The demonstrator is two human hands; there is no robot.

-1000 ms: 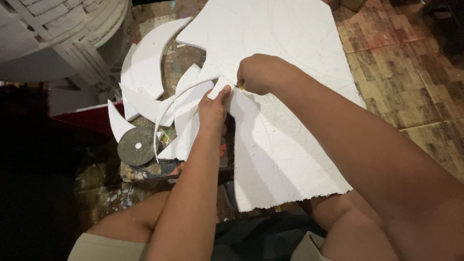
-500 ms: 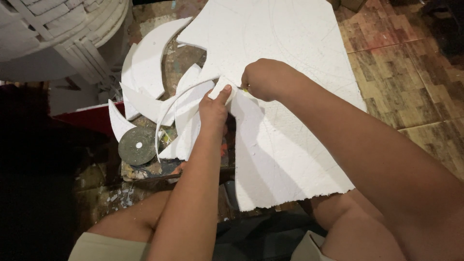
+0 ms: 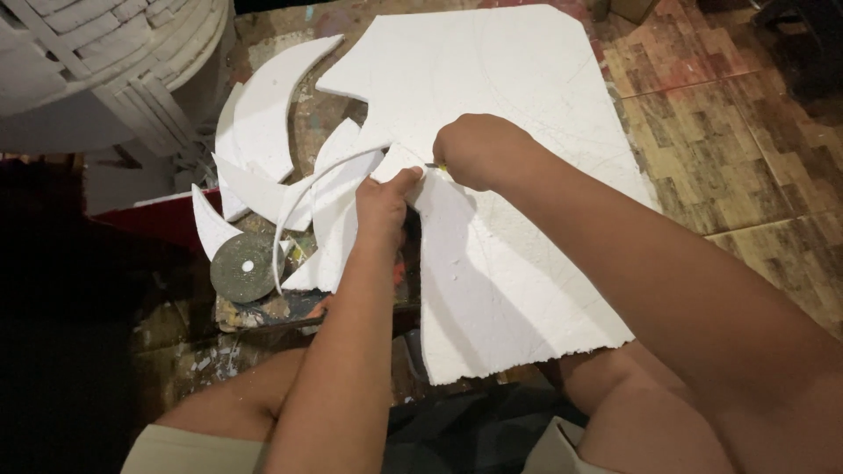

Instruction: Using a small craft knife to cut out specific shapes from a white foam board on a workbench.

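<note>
On the floor between your knees lies the foam sheet (image 3: 527,219), flat on the tiles (image 3: 729,149), with a curved slit running up from its near edge. Your right hand (image 3: 479,151) is fisted around a small cutter (image 3: 434,165), of which only a yellowish tip shows at the cut line; the blade itself is hidden. Your left hand (image 3: 386,197) presses down just beside it, fingers together, pinning a thin arc strip (image 3: 303,197) and the freed pieces (image 3: 338,219). More offcuts (image 3: 263,132) and a grey disc (image 3: 246,268) lie to the left. You appear to be midway through slicing a curve. Judging from this, the next move calls for a steady pull along the arc while the left hand holds the foam flat and stays clear of the blade.
</note>
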